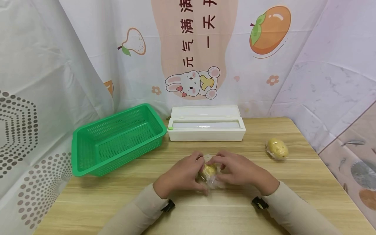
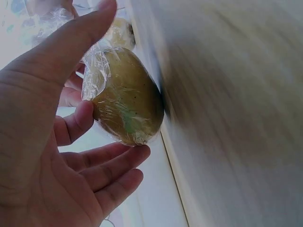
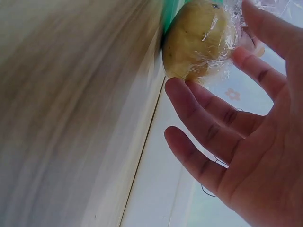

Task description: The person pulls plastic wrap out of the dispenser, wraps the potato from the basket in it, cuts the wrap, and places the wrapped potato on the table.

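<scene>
A yellow potato (image 1: 209, 171) in clear plastic wrap rests on the table between the two hands. From the left, the left hand (image 1: 185, 173) holds it; in the left wrist view, curled fingers (image 2: 78, 123) meet its film-covered side and lower end, with the thumb above. On the other side is the right hand (image 1: 239, 169). Its thumb and index finger stand around the loose plastic wrap (image 3: 232, 33) in the right wrist view, while the middle fingertips touch the potato's end. Crinkled film gathers on the side towards the palms.
Another film-wrapped potato (image 1: 277, 148) lies at the right of the wooden table (image 1: 308, 182). At the back stands a white plastic wrap dispenser (image 1: 205, 134) with its lid raised. A green basket (image 1: 88, 169) sits at the left, and a printed curtain (image 1: 141, 71) hangs behind.
</scene>
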